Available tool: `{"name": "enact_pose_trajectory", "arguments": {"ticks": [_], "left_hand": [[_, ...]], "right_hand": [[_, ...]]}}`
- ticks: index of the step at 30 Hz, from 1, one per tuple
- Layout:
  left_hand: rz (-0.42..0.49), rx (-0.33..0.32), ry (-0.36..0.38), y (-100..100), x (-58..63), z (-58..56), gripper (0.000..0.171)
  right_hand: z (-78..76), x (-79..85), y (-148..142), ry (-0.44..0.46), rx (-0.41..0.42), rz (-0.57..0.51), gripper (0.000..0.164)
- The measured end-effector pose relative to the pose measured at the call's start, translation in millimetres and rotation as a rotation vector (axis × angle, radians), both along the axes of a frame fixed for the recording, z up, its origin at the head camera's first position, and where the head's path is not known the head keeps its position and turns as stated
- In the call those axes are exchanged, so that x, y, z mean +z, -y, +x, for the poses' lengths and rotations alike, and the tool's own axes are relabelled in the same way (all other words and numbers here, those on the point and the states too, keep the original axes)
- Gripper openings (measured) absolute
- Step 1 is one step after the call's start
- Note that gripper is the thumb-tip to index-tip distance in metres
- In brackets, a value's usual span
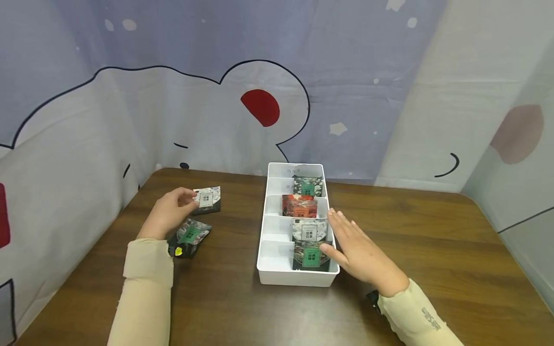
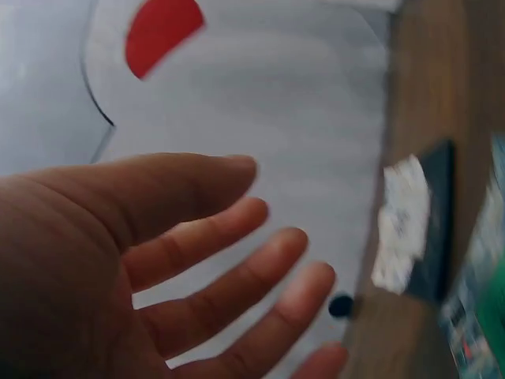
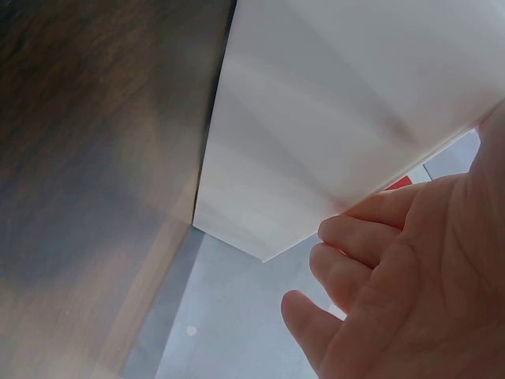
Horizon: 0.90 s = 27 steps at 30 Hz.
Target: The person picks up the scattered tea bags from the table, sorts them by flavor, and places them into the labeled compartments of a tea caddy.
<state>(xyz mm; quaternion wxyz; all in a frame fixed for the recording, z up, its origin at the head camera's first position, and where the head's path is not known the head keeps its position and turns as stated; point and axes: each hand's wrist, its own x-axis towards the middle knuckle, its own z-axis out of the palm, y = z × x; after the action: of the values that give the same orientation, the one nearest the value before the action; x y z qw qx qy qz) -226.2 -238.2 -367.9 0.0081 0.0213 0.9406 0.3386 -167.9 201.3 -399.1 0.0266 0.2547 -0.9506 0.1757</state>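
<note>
My left hand (image 1: 168, 211) is beside a white-and-dark tea sachet (image 1: 208, 198) on the left of the table. In the left wrist view its loosely bent fingers hold nothing, apart from that sachet. A green-labelled tea sachet (image 1: 192, 234) lies near the left wrist, partly behind it. My right hand (image 1: 361, 254) is at the right side of a white divided box (image 1: 277, 278), fingers extended along the rim and thumb over the nearest sachet. Inside the box are a green sachet (image 1: 311, 257), a white one (image 1: 308, 231), a red one (image 1: 298, 207) and another green one (image 1: 308, 186).
The wooden table (image 1: 225, 302) carries the box near its middle. A patterned curtain (image 1: 346, 86) hangs behind and beside the table. The box's farthest compartment holds no sachet. A small black object (image 1: 373, 298) shows at the right wrist.
</note>
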Motion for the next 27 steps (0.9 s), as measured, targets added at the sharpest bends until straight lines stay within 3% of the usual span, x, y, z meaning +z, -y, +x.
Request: {"name": "enact_pose_trajectory", "arguments": {"ticks": [10,20,27], "left_hand": [[-0.145,0.043,0.201,18,-15.8,-1.6,0.053],[-0.176,0.069,0.328,22,-26.2,-5.7,0.062],[-0.184,0.061,0.349,19,-30.5,-7.1,0.058]], "right_hand": [[-1.4,-1.3,0,-0.003,0.003,0.004,0.077],[-1.9,-2.4,-1,-0.001,0.006,0.005,0.077],[-2.1,-3.3,-2,-0.006,0.007,0.012,0.078]]}}
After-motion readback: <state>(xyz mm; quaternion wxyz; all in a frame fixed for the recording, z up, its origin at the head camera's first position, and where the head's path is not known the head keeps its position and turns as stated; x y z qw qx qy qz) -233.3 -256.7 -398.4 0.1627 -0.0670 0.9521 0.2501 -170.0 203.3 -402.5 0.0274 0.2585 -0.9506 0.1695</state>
